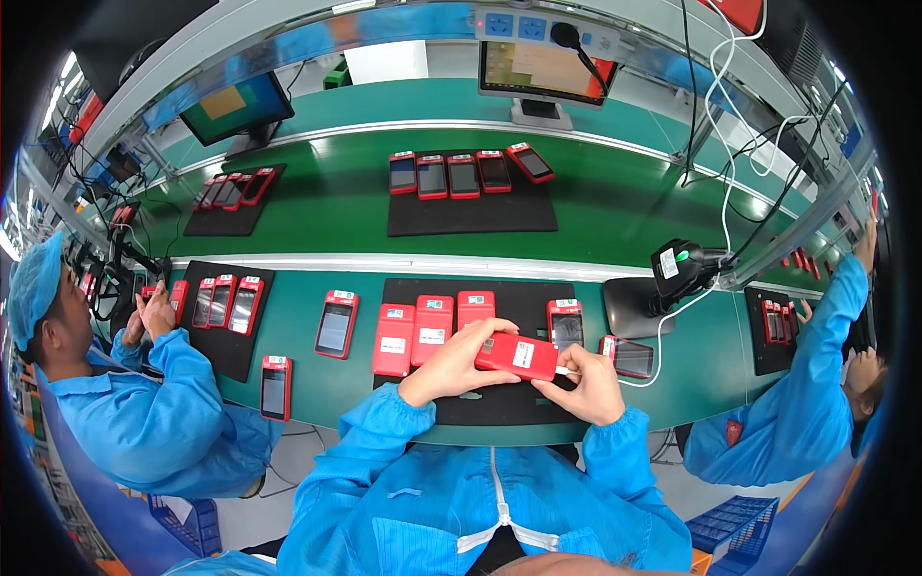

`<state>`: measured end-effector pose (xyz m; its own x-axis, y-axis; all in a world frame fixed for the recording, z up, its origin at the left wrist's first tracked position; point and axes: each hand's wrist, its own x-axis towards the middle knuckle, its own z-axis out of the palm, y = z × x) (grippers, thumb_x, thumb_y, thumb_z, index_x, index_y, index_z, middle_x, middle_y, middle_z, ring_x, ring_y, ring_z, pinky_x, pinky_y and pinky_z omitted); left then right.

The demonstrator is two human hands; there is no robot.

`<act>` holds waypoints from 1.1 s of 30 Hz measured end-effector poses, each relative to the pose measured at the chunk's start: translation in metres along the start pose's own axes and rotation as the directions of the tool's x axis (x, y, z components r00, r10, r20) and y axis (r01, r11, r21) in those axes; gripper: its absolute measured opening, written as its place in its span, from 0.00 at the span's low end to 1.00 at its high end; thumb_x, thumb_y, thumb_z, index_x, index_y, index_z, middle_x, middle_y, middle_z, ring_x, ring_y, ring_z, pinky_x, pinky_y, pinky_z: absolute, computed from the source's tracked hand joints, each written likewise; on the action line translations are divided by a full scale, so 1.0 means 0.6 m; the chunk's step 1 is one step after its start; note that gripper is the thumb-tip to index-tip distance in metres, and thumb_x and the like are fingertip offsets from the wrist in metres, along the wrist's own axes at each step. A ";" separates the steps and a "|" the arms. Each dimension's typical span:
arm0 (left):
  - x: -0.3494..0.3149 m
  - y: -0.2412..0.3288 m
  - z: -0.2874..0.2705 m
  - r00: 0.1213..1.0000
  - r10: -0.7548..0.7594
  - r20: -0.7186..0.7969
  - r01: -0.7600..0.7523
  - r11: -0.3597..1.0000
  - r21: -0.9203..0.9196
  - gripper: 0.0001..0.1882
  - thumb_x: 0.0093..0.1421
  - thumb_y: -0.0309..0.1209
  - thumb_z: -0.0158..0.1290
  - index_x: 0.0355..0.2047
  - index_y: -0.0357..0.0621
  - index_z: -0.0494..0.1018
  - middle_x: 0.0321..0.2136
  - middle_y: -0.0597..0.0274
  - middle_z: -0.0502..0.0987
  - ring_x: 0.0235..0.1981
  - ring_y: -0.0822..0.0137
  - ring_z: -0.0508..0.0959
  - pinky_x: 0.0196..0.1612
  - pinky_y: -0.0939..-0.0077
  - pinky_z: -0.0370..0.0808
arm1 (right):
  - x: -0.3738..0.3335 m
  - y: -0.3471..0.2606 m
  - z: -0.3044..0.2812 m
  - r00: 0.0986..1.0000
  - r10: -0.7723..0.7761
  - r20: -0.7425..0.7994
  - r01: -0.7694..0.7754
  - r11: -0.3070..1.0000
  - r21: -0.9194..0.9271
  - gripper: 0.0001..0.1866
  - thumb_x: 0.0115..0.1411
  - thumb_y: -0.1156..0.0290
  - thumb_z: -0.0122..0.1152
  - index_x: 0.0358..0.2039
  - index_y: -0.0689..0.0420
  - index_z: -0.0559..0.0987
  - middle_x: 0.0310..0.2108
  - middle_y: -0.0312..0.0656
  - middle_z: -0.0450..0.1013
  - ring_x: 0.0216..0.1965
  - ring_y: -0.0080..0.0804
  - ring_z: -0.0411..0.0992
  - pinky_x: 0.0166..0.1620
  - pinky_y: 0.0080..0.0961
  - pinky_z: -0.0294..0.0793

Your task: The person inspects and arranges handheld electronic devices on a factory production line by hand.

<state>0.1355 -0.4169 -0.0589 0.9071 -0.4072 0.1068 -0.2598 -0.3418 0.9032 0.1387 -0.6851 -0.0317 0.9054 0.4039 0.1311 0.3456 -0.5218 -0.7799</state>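
Note:
My left hand is closed round a red handheld terminal, its labelled back facing up and its length slightly tilted. At the terminal's right end, my right hand pinches the white plug of a cable; whether the plug is fully seated is hidden by the fingers. Beneath both hands lies a black mat. Several terminals rest face down on it, left of and behind the held one. Screen up, another terminal sits just beyond my right hand, and one more lies to its right.
A black barcode scanner stands at the right, its white cable draping nearby. Two loose terminals lie at left. Across the green conveyor sits a black mat with several terminals. Co-workers in blue sit left and right.

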 end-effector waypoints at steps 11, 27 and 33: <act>0.006 0.040 -0.004 0.944 0.168 0.284 -0.223 0.959 0.175 0.40 0.58 0.35 0.69 0.68 0.43 0.64 0.59 0.50 0.73 0.60 0.47 0.75 0.63 0.53 0.71 | -0.013 -0.027 -0.013 0.986 -0.081 0.149 0.096 0.991 -0.098 0.23 0.52 0.57 0.83 0.37 0.58 0.80 0.31 0.48 0.84 0.32 0.41 0.86 0.34 0.33 0.85; 0.007 0.073 -0.009 0.946 0.134 0.295 -0.237 0.907 0.348 0.38 0.53 0.33 0.70 0.63 0.38 0.68 0.54 0.50 0.75 0.53 0.47 0.79 0.53 0.53 0.79 | -0.022 -0.012 0.007 0.975 -0.202 0.093 0.216 0.961 -0.173 0.23 0.52 0.56 0.82 0.36 0.58 0.79 0.28 0.47 0.83 0.27 0.44 0.84 0.30 0.37 0.82; 0.009 0.077 -0.008 0.942 0.153 0.298 -0.263 0.890 0.374 0.37 0.54 0.32 0.70 0.63 0.39 0.68 0.53 0.50 0.75 0.53 0.47 0.79 0.52 0.52 0.79 | -0.027 -0.007 0.010 0.973 -0.217 0.073 0.227 0.955 -0.190 0.23 0.53 0.56 0.81 0.37 0.57 0.80 0.28 0.46 0.83 0.27 0.43 0.83 0.29 0.36 0.82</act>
<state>0.1302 -0.4307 -0.0144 0.7163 -0.6883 0.1150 -0.5932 -0.5137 0.6199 0.1209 -0.6850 -0.0345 0.7885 0.5610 0.2522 0.5826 -0.5496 -0.5988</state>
